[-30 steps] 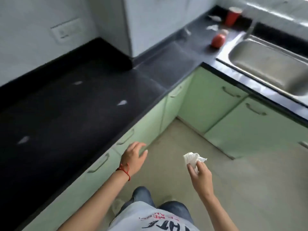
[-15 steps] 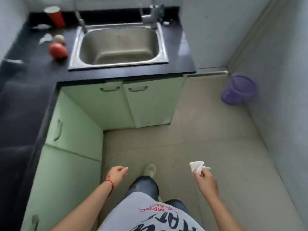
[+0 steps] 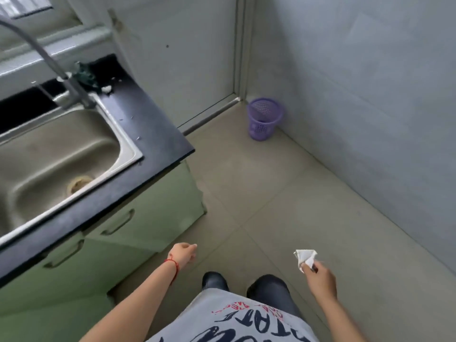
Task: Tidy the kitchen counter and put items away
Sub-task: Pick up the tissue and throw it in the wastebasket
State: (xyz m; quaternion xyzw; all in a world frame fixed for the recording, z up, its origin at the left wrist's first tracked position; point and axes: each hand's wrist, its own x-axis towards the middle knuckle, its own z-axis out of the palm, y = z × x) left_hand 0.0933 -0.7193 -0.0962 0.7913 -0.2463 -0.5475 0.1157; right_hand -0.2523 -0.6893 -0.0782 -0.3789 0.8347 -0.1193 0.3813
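My right hand [image 3: 320, 280] pinches a crumpled white tissue [image 3: 305, 256] at the lower right, above the floor. My left hand [image 3: 183, 254], with a red string at the wrist, hangs loosely curled and holds nothing, just off the green cabinet front. A purple mesh waste basket [image 3: 264, 118] stands in the far corner of the floor, well ahead of both hands. The black counter [image 3: 153, 134] with the steel sink [image 3: 61, 156] lies to my left.
A tap [image 3: 49, 62] arches over the sink, with a dark green scrubber [image 3: 85, 75] and white scraps [image 3: 106, 89] behind it. Green cabinet doors [image 3: 148, 228] run under the counter. Grey walls bound the right and the far side. Bare tiled floor stretches toward the basket.
The view has swung right, from the long counter past the sink toward the corner with the basket. The basket is now nearer the centre. My right hand still holds the tissue.
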